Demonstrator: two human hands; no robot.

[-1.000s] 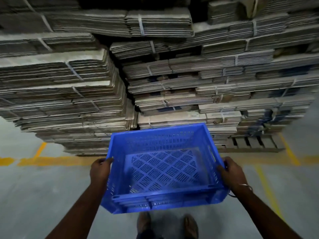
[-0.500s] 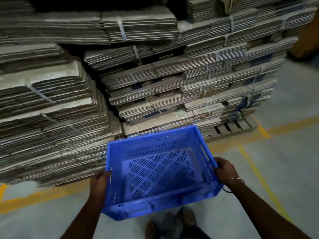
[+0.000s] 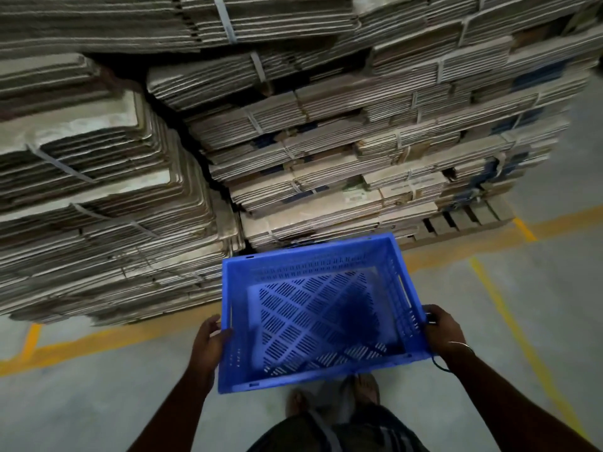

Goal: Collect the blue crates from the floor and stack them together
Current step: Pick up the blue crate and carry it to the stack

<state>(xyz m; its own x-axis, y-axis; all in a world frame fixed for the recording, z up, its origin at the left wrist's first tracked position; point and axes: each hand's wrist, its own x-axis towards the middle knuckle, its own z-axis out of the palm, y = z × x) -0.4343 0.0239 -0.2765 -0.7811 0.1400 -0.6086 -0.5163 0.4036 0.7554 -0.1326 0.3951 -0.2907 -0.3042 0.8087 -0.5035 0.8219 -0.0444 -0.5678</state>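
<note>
A blue perforated plastic crate (image 3: 318, 313) hangs in the air in front of me, open side up and empty, above my feet. My left hand (image 3: 208, 342) grips its left wall near the rim. My right hand (image 3: 443, 332) grips its right wall, a thin bangle on that wrist. The crate tilts slightly, its near edge lower. No other blue crate is in view.
Tall stacks of strapped flat cardboard (image 3: 293, 141) fill the view ahead and to the left, close to the crate's far edge. A wooden pallet (image 3: 463, 220) shows under the right stack. Yellow floor lines (image 3: 509, 318) cross the grey concrete floor (image 3: 554, 288), which lies open to the right.
The view has swung right along the cardboard stacks while both hands keep hold of the crate. The stacks now sit closer, and more bare floor shows at the right.
</note>
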